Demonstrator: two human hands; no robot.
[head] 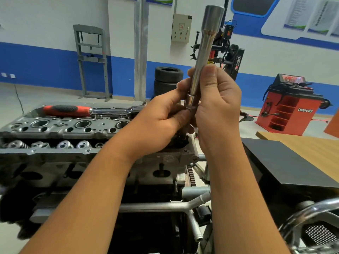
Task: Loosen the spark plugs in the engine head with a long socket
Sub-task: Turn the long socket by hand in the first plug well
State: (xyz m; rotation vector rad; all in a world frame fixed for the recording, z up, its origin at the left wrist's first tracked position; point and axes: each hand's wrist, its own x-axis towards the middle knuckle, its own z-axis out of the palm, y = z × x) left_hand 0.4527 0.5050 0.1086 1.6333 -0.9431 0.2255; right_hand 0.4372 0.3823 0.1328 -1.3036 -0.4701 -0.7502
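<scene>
Head view, frame centre: long socket held upright above the engine head. Right hand wraps its shaft, fingers curled; left hand pinches its lower end. Ratchet wrench lies on the head, centre left.

"power" reads vertically on black tyre machine by back wall. "Lanpody" in white on red wheel balancer. Wall poster text too small to read.
</scene>
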